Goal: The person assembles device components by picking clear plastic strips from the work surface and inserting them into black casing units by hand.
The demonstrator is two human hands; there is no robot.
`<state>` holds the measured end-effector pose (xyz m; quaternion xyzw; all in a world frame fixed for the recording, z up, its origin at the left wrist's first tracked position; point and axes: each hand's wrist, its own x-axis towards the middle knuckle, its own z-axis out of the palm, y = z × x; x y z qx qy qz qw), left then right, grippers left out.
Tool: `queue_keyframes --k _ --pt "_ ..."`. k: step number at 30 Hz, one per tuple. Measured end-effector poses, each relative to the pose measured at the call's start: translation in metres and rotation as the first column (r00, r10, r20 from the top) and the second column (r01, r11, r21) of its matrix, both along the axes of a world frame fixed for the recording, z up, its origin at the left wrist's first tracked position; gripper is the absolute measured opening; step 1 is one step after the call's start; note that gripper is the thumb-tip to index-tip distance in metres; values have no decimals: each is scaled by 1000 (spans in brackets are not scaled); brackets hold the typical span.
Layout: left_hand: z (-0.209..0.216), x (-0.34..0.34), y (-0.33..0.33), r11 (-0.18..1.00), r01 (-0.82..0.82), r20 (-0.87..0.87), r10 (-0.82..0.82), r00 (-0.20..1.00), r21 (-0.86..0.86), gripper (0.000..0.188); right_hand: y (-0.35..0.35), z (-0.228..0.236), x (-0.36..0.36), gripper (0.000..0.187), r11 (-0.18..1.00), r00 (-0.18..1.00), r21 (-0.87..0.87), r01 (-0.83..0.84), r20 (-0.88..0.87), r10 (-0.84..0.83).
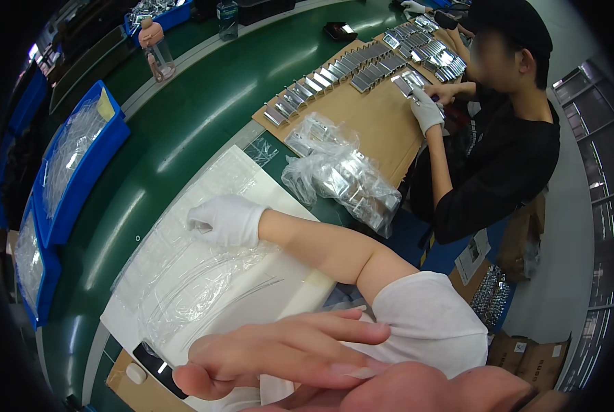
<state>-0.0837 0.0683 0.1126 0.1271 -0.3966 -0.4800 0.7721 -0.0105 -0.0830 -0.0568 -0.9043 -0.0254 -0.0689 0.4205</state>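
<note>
My right hand [228, 220], in a white glove, reaches in from the right with its fingers curled closed. It rests at the far part of a clear plastic sheet or bag [197, 295] lying over white sheets [231, 172]. Whether anything is inside the curled fingers is hidden. My bare left hand [279, 350] is raised close to the camera at the lower edge. Its visible fingers are stretched out and somewhat apart, with nothing seen in them. A dark phone-like object [159, 371] lies partly behind it, beside a small white round thing [136, 373].
Blue bins [118, 130] of clear plastic bags stand at left; a pink-lidded bottle [157, 51] stands behind. Plastic-wrapped metal parts [341, 178] lie beyond my right arm. A co-worker [506, 137] handles a metal piece beside cardboard [382, 137] bearing rows of shiny parts [320, 79].
</note>
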Motion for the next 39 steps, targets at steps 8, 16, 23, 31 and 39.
queue_keyframes --k 8,16,23,31,39 --pt "-16 5 -22 983 95 30 -91 995 -157 99 -3 -12 1 27 997 999 -80 -16 33 18" --pt "-10 6 -22 989 137 83 -132 988 -61 93 -6 -3 -1 31 998 999 -51 -35 1 35" --pt "-8 7 -20 985 172 43 -171 984 -28 90 -7 -3 1 34 996 999 -76 -50 -16 49" --pt "-12 3 -17 991 104 25 -102 994 -84 88 -6 -6 -1 35 996 998 -50 -69 7 70" --pt "-12 4 -19 987 110 75 -102 992 -115 85 -4 -3 0 33 997 997 -33 -76 -14 75"
